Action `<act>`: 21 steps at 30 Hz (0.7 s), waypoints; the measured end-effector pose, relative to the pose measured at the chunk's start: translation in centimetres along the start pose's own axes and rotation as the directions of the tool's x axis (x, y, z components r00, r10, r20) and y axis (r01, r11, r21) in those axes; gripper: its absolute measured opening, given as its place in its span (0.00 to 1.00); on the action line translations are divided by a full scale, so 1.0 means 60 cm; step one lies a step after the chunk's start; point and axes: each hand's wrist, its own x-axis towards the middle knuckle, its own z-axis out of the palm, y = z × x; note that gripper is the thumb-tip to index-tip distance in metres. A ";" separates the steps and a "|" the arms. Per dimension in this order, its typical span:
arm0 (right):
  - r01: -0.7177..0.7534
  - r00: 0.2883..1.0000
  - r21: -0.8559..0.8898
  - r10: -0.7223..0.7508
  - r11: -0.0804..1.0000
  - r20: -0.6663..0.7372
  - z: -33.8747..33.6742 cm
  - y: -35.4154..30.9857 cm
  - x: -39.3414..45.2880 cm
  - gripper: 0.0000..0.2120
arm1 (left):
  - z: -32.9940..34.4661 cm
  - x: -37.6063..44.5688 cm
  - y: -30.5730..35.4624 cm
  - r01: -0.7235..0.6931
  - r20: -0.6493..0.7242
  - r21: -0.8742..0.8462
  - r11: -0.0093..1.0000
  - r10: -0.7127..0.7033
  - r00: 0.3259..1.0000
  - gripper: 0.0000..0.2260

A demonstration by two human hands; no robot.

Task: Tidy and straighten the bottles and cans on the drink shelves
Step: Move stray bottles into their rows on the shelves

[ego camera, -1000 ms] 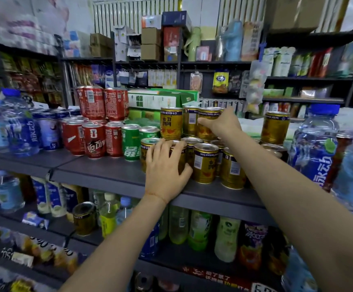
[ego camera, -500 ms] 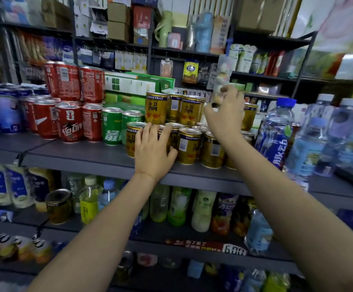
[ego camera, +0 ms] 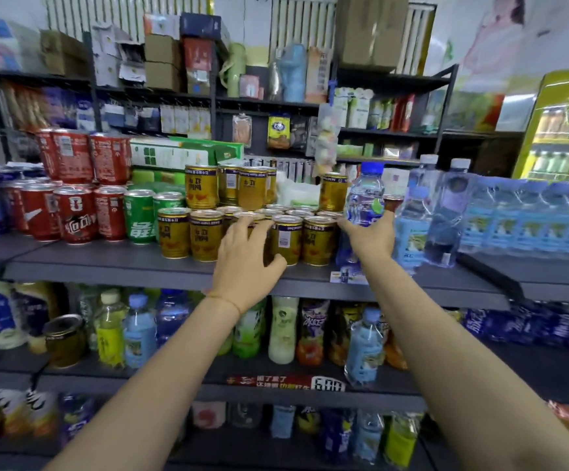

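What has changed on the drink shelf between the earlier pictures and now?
The right hand left the stacked gold cans, moved right and now grips a small blue-capped water bottle. The left hand stayed on the front gold cans. The red cans look unchanged.

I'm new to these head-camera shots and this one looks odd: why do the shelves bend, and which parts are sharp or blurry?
Head view: a wide-angle lens bows the top shelf and stretches both forearms at the bottom edge; the gold cans, left hand and the small water bottle held by the right hand are fairly sharp; the edges smear, notably the far-left goods and the fridge; lighting is even, with no hard shadows.
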 end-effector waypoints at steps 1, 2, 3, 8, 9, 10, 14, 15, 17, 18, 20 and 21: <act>0.029 1.000 0.072 -0.029 0.997 0.005 -0.015 0.000 -0.009 0.41 | 0.002 -0.009 0.014 0.000 0.005 -0.020 1.000 0.000 1.000 0.26; 0.096 0.995 0.147 -0.097 0.984 -0.003 -0.033 0.002 -0.014 0.41 | 0.003 -0.018 0.032 0.007 0.011 -0.057 0.998 -0.007 1.000 0.26; 0.163 0.986 0.218 -0.165 0.962 -0.009 -0.061 -0.004 -0.027 0.42 | 0.004 -0.026 0.057 0.015 0.013 -0.110 0.994 -0.014 1.000 0.26; 0.309 0.906 0.360 -0.388 0.880 0.171 -0.220 -0.005 -0.076 0.48 | 0.056 -0.076 0.265 -0.027 0.038 -0.484 0.875 0.051 0.998 0.34; 0.277 0.891 0.379 -0.384 0.883 0.243 -0.256 0.007 -0.088 0.44 | 0.075 -0.096 0.312 0.024 0.070 -0.588 0.808 0.021 0.997 0.35; 0.240 0.872 0.388 -0.373 0.890 0.317 -0.290 0.027 -0.097 0.41 | 0.099 -0.117 0.353 0.082 0.095 -0.652 0.754 -0.027 0.995 0.33; 0.122 0.826 0.185 -0.203 0.975 0.526 -0.410 0.147 -0.099 0.31 | 0.221 -0.206 0.453 0.280 0.191 -0.759 0.588 -0.211 0.959 0.27; 0.093 0.811 0.135 -0.153 0.987 0.565 -0.437 0.179 -0.095 0.27 | 0.252 -0.226 0.470 0.336 0.239 -0.771 0.541 -0.243 0.940 0.27; 0.044 0.772 0.035 -0.056 0.998 0.634 -0.485 0.245 -0.082 0.21 | 0.308 -0.257 0.500 0.427 0.327 -0.780 0.457 -0.285 0.901 0.21; 0.030 0.754 -0.010 -0.016 1.000 0.657 -0.506 0.277 -0.075 0.20 | 0.333 -0.269 0.514 0.472 0.367 -0.767 0.435 -0.306 0.879 0.17; 0.006 0.740 -0.089 0.056 0.996 0.671 -0.545 0.336 -0.057 0.25 | 0.378 -0.289 0.543 0.532 0.440 -0.739 0.413 -0.302 0.846 0.18; 0.004 0.747 -0.126 0.081 0.992 0.659 -0.556 0.358 -0.048 0.30 | 0.393 -0.295 0.549 0.545 0.469 -0.723 0.425 -0.278 0.838 0.19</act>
